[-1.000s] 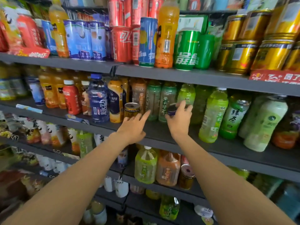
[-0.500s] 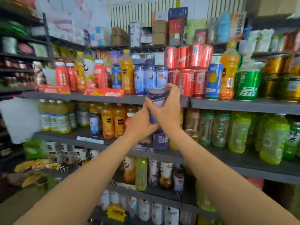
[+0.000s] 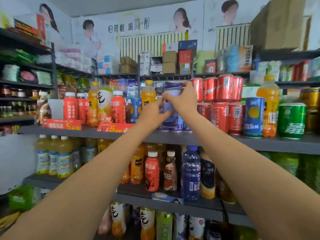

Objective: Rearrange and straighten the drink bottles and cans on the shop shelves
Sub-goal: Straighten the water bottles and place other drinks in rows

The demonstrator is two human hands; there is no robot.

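Lifting a purple can [image 3: 170, 99] with both hands, left hand [image 3: 152, 110] bracing its side and right hand [image 3: 183, 99] wrapped over it, we stack it atop the purple-blue cans [image 3: 174, 123] beside the red cans [image 3: 223, 101].

Cardboard boxes [image 3: 169, 62], wall posters [image 3: 128, 26]

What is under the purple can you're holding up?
Under the purple can, held by the left hand and right hand, a row of blue-and-white cans stands on the shelf. Their tops are covered, so whether it touches them cannot be told.
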